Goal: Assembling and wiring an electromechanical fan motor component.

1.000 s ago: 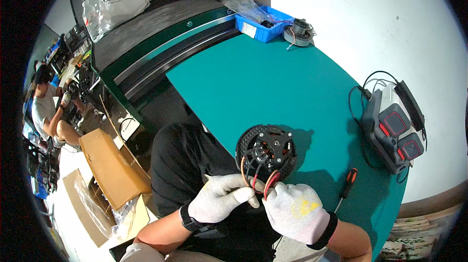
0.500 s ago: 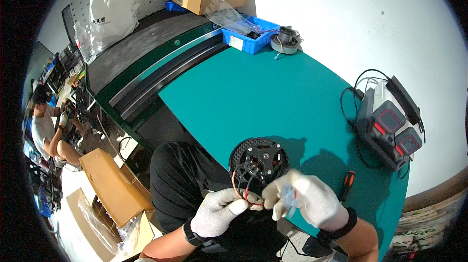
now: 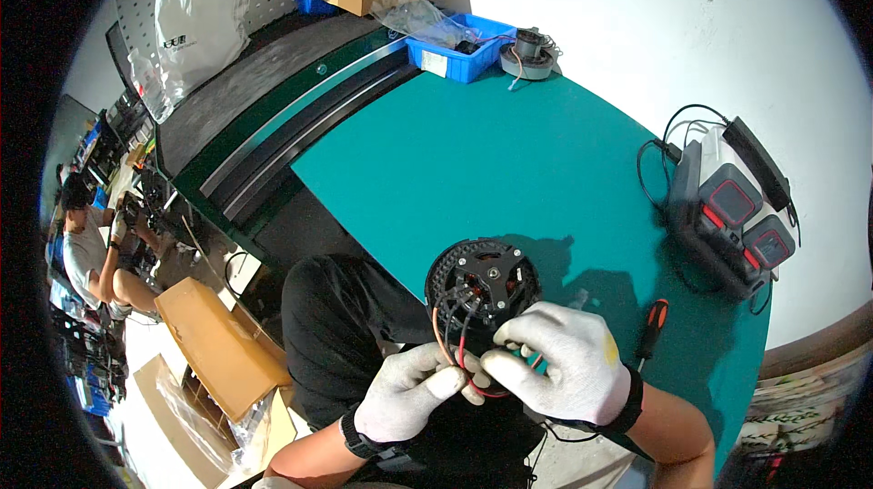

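A round black motor-like unit (image 3: 494, 272), with a three-armed plate and screws on its face, sits at the near edge of the green table. Orange, black and red wires (image 3: 462, 343) hang from it. My left hand (image 3: 405, 395), in a white glove, pinches these wires just below the unit. Beside it my right hand (image 3: 566, 363), also gloved, has its fingers curled around the red wire, which loops across between the two hands. The wire's end is mostly hidden by the fingers. A small translucent piece (image 3: 579, 298) shows faintly just above my right hand.
An orange-and-black screwdriver (image 3: 653, 329) lies right of my hand. Farther right stands a grey charger block (image 3: 718, 225) with cables. At the back are a blue bin (image 3: 455, 61) and another motor part (image 3: 527, 60). Open cardboard boxes (image 3: 218, 343) stand left; a person (image 3: 91, 252) sits beyond.
My right hand has come closer to the left, and its fingers now curl over the red wire. The translucent bluish piece at its fingers no longer shows there. My left hand keeps its grip.
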Demonstrator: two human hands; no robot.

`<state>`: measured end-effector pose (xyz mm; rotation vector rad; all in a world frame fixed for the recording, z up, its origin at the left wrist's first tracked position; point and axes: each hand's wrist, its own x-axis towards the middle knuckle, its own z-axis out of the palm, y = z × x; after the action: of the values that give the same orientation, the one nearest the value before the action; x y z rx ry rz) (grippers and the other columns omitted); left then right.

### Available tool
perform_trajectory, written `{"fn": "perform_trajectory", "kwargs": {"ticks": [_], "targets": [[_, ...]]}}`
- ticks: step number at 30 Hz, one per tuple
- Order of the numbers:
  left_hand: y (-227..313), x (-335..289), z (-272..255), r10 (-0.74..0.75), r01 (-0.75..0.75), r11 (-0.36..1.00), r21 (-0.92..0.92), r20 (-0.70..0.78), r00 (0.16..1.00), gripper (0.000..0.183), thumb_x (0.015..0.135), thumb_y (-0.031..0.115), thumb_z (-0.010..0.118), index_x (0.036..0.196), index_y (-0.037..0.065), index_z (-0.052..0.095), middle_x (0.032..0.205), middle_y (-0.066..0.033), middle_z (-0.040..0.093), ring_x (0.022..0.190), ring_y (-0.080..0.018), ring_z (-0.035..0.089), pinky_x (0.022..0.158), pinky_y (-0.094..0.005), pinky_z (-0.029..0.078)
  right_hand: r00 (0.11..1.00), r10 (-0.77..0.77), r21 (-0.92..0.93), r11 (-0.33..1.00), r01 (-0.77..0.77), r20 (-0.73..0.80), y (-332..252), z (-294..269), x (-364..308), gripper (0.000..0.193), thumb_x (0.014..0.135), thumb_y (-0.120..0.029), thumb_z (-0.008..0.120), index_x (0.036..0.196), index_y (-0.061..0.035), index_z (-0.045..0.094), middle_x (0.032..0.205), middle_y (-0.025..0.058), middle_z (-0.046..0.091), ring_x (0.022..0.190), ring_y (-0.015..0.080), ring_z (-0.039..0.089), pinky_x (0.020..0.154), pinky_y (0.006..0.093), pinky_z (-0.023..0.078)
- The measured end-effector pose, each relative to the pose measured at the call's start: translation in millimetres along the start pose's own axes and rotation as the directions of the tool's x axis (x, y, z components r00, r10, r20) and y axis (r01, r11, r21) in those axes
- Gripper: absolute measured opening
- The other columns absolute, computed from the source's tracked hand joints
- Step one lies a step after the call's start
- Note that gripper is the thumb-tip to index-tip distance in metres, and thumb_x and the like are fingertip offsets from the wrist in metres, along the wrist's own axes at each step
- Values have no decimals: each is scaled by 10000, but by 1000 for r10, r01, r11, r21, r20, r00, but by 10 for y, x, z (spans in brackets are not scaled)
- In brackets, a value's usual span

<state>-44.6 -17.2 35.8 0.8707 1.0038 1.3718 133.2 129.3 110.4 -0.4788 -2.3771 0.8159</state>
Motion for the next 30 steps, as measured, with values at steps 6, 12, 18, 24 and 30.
{"fn": "perform_trajectory", "kwargs": {"ticks": [6, 12, 18, 24, 30], "targets": [[-25, -41, 146, -36, 34, 999, 32, 77, 996, 238, 1080, 113, 605, 1242, -42, 687, 1147, -104, 733, 1014, -168, 701, 963, -335, 545, 993, -51, -137, 990, 36, -105, 24, 18, 3, 304, 823, -300, 862, 952, -84, 691, 888, 120, 688, 711, 345, 698, 638, 442, 578], [-37, -7, 216, -8, 7, 1000, 11, 102, 995, 237, 1076, 81, 602, 1264, -43, 677, 1153, -109, 737, 1017, -174, 705, 951, -336, 558, 989, 39, -158, 986, -61, -139, 33, 37, 27, 687, 794, -324, 887, 1294, 1, 545, 1250, 239, 592, 1089, 406, 656, 941, 460, 556], [4, -30, 106, 89, -61, 984, 169, -164, 982, 388, 1063, 286, 664, 1247, -56, 658, 1049, -97, 734, 948, -141, 687, 880, -292, 545, 993, 52, -2, 999, -52, -107, 317, 174, 246, 924, 856, -330, 834, 1512, 116, 360, 1402, 334, 538, 1256, 473, 592, 1088, 483, 486], [-34, 111, 78, 203, -148, 965, 217, -262, 943, 318, 1073, 289, 633, 1153, -19, 617, 1042, -57, 663, 952, -124, 625, 907, -297, 512, 985, 166, 153, 976, -157, -48, 431, 134, 220, 548, 944, -181, 739, 1389, 82, 555, 1215, 229, 695, 1141, 270, 707, 976, 367, 544], [6, 441, 353, 102, -96, 987, 131, -45, 994, 434, 1103, 287, 583, 1370, -53, 544, 1218, -88, 646, 1147, -149, 587, 1054, -323, 452, 953, 288, 200, 943, -265, -91, 568, -212, 181, 453, 977, -143, 636, 1361, 88, 571, 1088, 184, 734, 1023, 199, 727, 926, 329, 560]]}}
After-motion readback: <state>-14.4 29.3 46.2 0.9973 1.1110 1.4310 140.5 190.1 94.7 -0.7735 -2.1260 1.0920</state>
